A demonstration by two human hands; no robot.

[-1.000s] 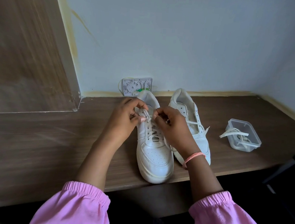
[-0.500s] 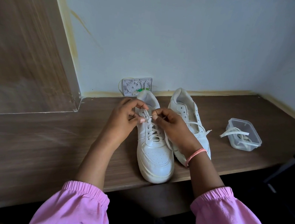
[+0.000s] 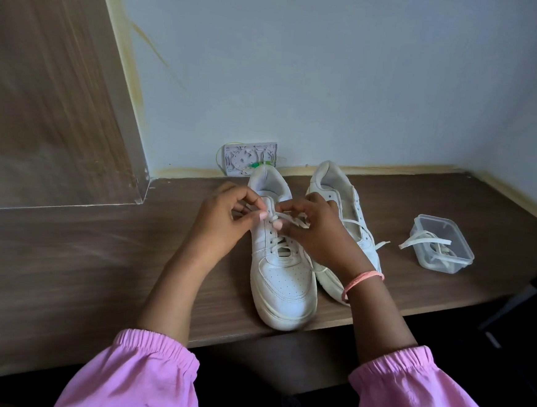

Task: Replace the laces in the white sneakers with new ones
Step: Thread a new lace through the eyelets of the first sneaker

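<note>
Two white sneakers stand side by side on the wooden desk, toes toward me. Over the top eyelets of the left sneaker point(image 3: 282, 278), my left hand point(image 3: 224, 222) pinches its lace point(image 3: 281, 246) at the left edge. My right hand point(image 3: 318, 233) pinches the same lace from the right, thumb near the eyelets. The right sneaker point(image 3: 336, 183) lies partly behind my right wrist, with a loose lace end point(image 3: 381, 244) sticking out to its right.
A clear plastic tub point(image 3: 442, 241) at the right holds flat white laces, one strip hanging over its left rim. A white wall box point(image 3: 248, 158) sits behind the shoes. A wooden panel point(image 3: 45, 89) rises at the left. The desk's front edge point(image 3: 218, 340) runs just before the left sneaker's toe.
Both hands stay at the left sneaker's top eyelets; the fingers have shifted slightly along the lace. The sneakers and tub have not moved.
</note>
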